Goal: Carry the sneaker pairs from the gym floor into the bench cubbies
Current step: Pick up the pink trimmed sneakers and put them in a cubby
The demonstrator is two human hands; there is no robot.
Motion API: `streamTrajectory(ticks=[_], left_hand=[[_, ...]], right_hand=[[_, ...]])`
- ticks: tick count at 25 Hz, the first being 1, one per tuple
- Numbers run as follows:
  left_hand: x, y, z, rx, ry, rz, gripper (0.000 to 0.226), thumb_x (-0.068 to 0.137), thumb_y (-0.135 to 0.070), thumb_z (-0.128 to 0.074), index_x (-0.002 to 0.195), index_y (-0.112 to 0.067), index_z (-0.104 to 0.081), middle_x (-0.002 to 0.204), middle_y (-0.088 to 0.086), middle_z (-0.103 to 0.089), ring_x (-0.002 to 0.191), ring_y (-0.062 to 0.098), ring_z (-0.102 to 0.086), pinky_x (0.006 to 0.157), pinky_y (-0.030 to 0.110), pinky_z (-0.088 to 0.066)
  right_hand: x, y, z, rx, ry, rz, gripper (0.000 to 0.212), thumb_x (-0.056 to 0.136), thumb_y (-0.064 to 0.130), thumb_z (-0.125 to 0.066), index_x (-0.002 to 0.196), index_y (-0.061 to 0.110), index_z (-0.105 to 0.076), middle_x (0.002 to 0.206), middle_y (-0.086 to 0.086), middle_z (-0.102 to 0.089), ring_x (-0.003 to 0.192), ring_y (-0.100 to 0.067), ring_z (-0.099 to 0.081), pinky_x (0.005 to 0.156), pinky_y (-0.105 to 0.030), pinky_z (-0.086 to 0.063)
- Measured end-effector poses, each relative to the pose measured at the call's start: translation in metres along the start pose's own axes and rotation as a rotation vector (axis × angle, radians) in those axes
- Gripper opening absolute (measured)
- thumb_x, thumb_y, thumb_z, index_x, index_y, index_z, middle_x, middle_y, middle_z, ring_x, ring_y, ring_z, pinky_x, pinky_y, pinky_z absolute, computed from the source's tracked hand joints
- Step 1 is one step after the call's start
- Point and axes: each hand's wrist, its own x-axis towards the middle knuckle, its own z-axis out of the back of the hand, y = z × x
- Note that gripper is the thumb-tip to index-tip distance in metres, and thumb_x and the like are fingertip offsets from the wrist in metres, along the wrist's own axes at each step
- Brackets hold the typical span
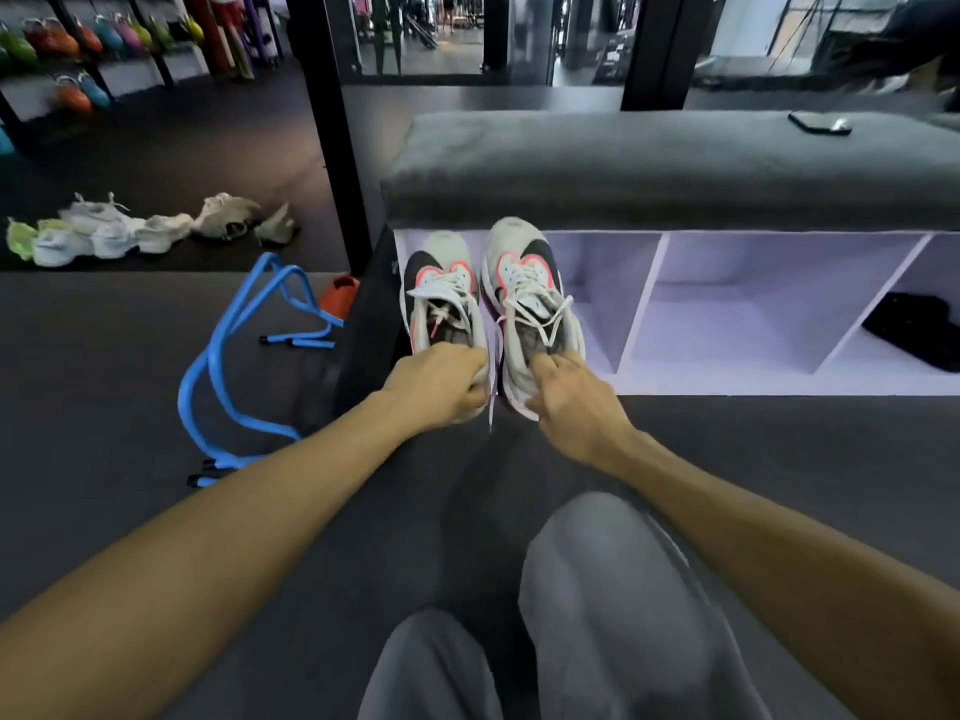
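Sneakers, one white-black-pink pair, sit at frame centre: left shoe (444, 298) gripped at its heel by the left hand (439, 381), right shoe (530, 304) pinched by the right hand (571, 402), toes pointing into the leftmost cubby (597, 283) under the desk (675, 163). I judge this pair nearly stowed; more shoes (140, 228) wait on the floor at middle left, and other cubbies look mostly unfilled.

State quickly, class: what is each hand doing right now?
Left hand: fingers curled round the heel of the left sneaker.
Right hand: fingers gripping the heel of the right sneaker.
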Motion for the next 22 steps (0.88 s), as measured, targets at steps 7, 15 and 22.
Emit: streamTrajectory(ticks=[7,15,22], left_hand=[[0.064,0.025,-0.046,-0.045,0.089,0.027,0.023,0.089,-0.022,-0.05,0.073,-0.016,-0.034,0.081,0.002,-0.046,0.078,0.024,-0.049,0.058,0.034,-0.036],[0.208,0.091,-0.093,-0.041,0.081,0.084,0.019,0.088,-0.018,-0.052,0.076,-0.014,-0.038,0.084,0.008,-0.053,0.077,0.029,-0.053,0.057,0.034,-0.038],[0.313,0.169,-0.157,-0.077,0.154,0.2,0.007,0.088,-0.023,-0.055,0.091,-0.017,-0.052,0.103,0.005,-0.06,0.088,0.027,-0.056,0.068,0.034,-0.045]], right_hand=[[0.05,-0.036,-0.05,0.026,0.115,-0.096,0.015,0.085,0.011,-0.056,0.096,0.009,-0.046,0.105,-0.01,-0.057,0.103,-0.029,-0.049,0.064,-0.035,-0.039],[0.192,-0.1,-0.113,0.034,0.178,-0.207,0.018,0.088,0.009,-0.053,0.105,0.007,-0.05,0.113,-0.013,-0.056,0.104,-0.033,-0.052,0.069,-0.036,-0.041],[0.307,-0.149,-0.185,0.027,0.252,-0.218,0.026,0.088,0.005,-0.05,0.114,0.006,-0.05,0.12,-0.017,-0.053,0.107,-0.037,-0.054,0.08,-0.038,-0.046]])
